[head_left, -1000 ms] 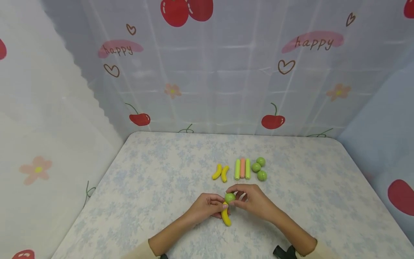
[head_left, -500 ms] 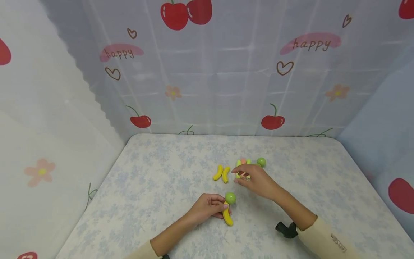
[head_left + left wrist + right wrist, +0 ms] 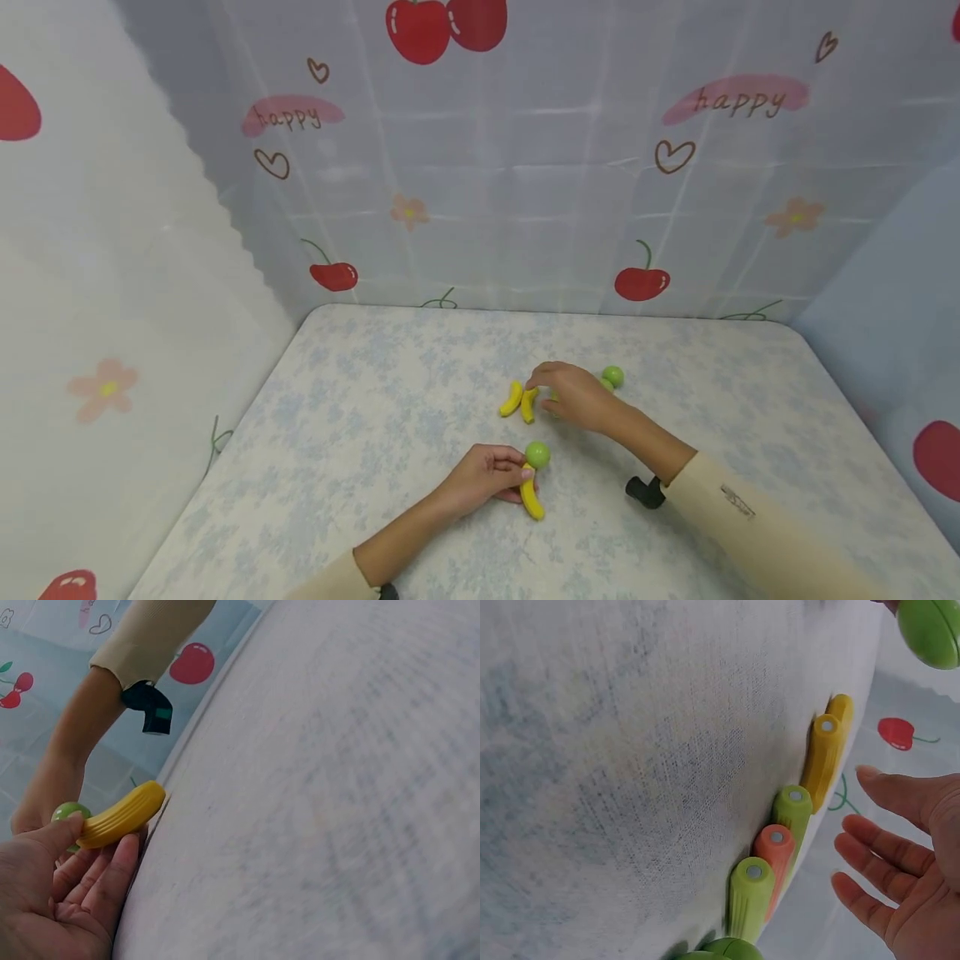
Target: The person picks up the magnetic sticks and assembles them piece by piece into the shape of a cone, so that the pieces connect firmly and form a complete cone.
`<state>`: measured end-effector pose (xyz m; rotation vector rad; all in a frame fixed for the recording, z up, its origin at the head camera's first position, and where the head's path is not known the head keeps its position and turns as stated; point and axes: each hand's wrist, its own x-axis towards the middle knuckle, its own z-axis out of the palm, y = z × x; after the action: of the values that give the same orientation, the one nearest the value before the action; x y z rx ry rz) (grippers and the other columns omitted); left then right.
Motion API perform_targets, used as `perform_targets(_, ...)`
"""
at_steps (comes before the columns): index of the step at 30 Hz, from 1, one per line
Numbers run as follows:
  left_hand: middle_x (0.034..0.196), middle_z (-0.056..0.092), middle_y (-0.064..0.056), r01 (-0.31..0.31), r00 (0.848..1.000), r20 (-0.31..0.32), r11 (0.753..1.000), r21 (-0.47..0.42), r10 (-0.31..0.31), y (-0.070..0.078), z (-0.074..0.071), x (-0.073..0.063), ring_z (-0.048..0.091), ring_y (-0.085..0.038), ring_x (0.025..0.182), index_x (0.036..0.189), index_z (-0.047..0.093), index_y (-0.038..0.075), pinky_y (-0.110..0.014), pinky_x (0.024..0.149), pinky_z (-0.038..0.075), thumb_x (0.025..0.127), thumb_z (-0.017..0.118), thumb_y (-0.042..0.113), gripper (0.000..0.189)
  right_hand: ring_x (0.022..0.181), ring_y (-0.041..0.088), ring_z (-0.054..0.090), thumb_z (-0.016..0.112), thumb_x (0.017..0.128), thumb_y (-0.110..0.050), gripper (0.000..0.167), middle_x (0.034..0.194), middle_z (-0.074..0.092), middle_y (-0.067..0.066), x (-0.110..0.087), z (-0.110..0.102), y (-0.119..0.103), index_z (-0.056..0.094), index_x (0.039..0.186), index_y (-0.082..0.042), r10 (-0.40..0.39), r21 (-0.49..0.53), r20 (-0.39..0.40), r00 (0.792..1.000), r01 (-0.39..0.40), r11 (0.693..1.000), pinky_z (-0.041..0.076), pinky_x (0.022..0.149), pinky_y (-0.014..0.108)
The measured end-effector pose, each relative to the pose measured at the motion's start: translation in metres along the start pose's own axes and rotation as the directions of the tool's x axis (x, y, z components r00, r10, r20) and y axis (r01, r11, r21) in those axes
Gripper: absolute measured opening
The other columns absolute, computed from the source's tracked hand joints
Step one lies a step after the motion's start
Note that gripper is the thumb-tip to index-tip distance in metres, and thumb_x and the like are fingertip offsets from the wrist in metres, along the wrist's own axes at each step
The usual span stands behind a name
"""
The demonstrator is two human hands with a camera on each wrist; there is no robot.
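Note:
My left hand pinches a yellow curved, banana-shaped piece between thumb and fingers, above the table. A green ball sits at the upper end of that piece, as the left wrist view also shows. Farther back, my right hand hovers with fingers spread and nothing in them. Its fingertips overlap the right one of two yellow curved pieces in the head view. Beneath it in the right wrist view lie two green sticks and an orange stick, with grey dots on their ends.
The table has a pale blue floral cover. Green balls lie right of the sticks, partly hidden by the right hand. Printed curtains stand at the back and sides. A black device is strapped under the right wrist.
My right hand has let go of the green ball and moved back over the sticks, then left towards the loose yellow pieces. The left hand has kept its hold.

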<state>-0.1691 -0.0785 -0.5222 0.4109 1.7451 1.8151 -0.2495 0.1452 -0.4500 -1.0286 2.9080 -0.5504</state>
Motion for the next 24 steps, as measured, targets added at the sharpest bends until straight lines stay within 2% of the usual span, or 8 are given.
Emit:
perform_targets(3,0.102,0.075,-0.017,0.000,1.000,0.005,1.000,-0.004,0.000,0.000,-0.001,0.001,0.075,-0.022,0.090,0.115,0.071,0.000,-0.033,0.076,0.061,0.099,0.069,0.019,0.025,0.116,0.027,0.062,0.080,0.087,-0.005,0.030,0.124,0.067,0.008,0.005,0.002,0.001,0.075,0.117,-0.009,-0.006,-0.027,0.022,1.000,0.007,1.000,0.054,0.094,0.044)
perform_targets(11,0.102,0.076,-0.014,-0.002,1.000,0.023,1.000,-0.013,0.003,-0.002,-0.002,0.002,0.075,-0.023,0.092,0.115,0.071,0.001,-0.033,0.075,0.061,0.099,0.069,0.021,0.026,0.112,0.025,0.063,0.077,0.087,0.001,0.026,0.115,0.071,0.004,0.012,0.009,0.000,0.078,0.110,-0.011,-0.019,-0.022,0.063,0.998,0.020,1.000,0.053,0.093,0.046)
perform_targets(19,0.104,0.075,-0.016,-0.006,1.000,0.027,0.999,-0.040,0.008,-0.002,-0.003,0.002,0.074,-0.025,0.094,0.117,0.070,0.000,-0.034,0.077,0.061,0.100,0.068,0.020,0.026,0.102,0.022,0.064,0.077,0.087,0.003,0.021,0.103,0.071,0.002,0.014,0.021,0.002,0.077,0.104,-0.009,-0.110,-0.034,0.049,0.993,0.111,0.993,0.055,0.087,0.038)
perform_targets(24,0.105,0.075,-0.019,-0.010,1.000,0.021,0.998,-0.058,0.011,0.000,-0.003,0.000,0.074,-0.026,0.097,0.118,0.069,-0.004,-0.035,0.078,0.061,0.100,0.067,0.018,0.028,0.093,0.017,0.063,0.078,0.088,0.000,0.019,0.097,0.068,0.000,0.015,0.026,0.003,0.077,0.102,-0.012,-0.125,-0.030,0.041,0.991,0.127,0.991,0.055,0.082,0.033)
